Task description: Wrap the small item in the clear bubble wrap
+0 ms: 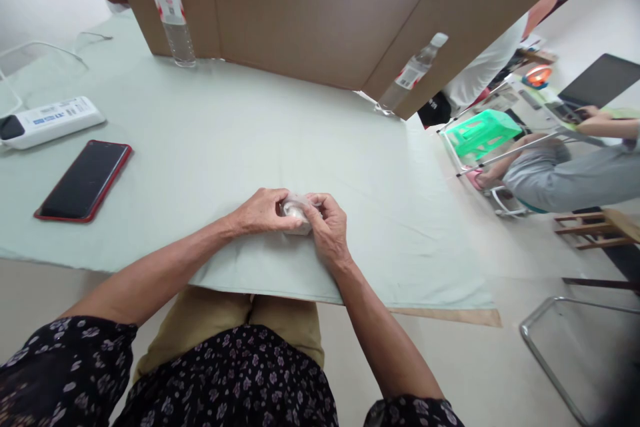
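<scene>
- While I watched, both hands lay on pale green cloth [200, 140].
- The left hand [260, 215] and right hand [329, 230] pinched a small crinkled clear plastic packet [296, 211].

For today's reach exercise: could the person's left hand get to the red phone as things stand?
Probably yes: only bare cloth lies between the left hand and the phone, though that hand is busy pinching a small packet with the right hand.

Between the two hands, a crinkly clear packet [297, 211], probably plastic film; beneath the grip, smooth matt cloth [210, 140].
</scene>
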`<state>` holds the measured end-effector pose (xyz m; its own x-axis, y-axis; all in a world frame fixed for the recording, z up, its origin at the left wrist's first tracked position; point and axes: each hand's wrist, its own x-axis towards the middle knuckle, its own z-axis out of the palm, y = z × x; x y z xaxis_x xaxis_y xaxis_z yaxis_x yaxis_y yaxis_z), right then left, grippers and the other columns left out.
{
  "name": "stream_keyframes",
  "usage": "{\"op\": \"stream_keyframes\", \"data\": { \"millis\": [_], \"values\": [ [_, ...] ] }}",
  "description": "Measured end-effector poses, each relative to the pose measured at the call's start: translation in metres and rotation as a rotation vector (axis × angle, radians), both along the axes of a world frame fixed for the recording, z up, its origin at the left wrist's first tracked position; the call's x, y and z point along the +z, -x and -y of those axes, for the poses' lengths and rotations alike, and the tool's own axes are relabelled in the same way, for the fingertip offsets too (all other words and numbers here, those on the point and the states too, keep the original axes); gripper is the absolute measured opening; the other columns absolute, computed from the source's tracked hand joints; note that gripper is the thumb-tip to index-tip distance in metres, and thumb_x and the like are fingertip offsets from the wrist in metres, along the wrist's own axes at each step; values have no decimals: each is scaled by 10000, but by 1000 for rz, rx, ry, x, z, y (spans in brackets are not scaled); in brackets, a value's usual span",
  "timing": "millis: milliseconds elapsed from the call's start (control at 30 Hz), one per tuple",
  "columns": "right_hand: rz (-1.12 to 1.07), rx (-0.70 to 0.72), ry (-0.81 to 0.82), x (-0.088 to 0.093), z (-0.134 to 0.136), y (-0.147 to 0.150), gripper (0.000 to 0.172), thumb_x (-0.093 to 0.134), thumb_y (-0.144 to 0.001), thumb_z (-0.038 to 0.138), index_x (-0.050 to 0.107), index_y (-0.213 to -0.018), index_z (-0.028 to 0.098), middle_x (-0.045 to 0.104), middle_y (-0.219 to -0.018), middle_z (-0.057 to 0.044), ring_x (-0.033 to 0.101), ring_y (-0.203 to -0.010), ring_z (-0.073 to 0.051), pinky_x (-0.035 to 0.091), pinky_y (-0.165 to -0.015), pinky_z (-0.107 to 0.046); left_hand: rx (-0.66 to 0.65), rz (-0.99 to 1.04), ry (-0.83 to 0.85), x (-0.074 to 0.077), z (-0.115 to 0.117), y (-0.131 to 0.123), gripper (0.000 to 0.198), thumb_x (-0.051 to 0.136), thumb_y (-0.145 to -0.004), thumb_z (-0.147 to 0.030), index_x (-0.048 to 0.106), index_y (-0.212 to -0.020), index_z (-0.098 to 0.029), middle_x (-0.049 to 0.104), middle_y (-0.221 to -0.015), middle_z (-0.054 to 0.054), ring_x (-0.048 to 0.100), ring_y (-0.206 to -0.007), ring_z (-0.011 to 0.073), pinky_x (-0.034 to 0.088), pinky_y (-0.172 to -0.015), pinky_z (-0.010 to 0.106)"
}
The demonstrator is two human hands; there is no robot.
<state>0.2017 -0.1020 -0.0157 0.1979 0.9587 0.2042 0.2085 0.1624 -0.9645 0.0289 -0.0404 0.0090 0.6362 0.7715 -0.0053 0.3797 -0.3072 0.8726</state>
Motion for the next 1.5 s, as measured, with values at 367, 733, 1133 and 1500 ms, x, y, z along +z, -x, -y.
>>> {"op": "stream_keyframes", "data": {
  "millis": [367,733,1133,1500],
  "values": [
    [-282,125,277,16,-5,-2,294,781,-713,439,599,-758,213,578,-665,40,483,-591,-109,375,-568,-245,-19,35,194,1,1,1,314,661,-717,-438,666,-834,-147,566,-702,-14,484,-634,120,343,-543,226],
    [-239,129,287,14,-1,-1,368,741,-764,551,600,-764,211,570,-648,41,482,-576,-112,398,-561,-253,-26,-26,201,3,-2,1,348,630,-723,-489,637,-775,-145,541,-668,-16,458,-607,116,328,-537,233],
    [-100,225,242,5,4,-9,498,736,-763,619,651,-1031,208,662,-678,25,617,-661,-164,495,-693,-309,-28,-33,200,4,-2,4,333,586,-769,-461,676,-782,-140,632,-686,7,511,-612,129,343,-541,234],
    [-112,159,225,1,6,-8,436,794,-707,588,718,-897,202,698,-742,1,621,-659,-153,515,-662,-303,-67,-87,170,3,-4,6,346,576,-770,-487,634,-735,-148,542,-651,-11,452,-594,113,298,-518,225]
  ]
}}
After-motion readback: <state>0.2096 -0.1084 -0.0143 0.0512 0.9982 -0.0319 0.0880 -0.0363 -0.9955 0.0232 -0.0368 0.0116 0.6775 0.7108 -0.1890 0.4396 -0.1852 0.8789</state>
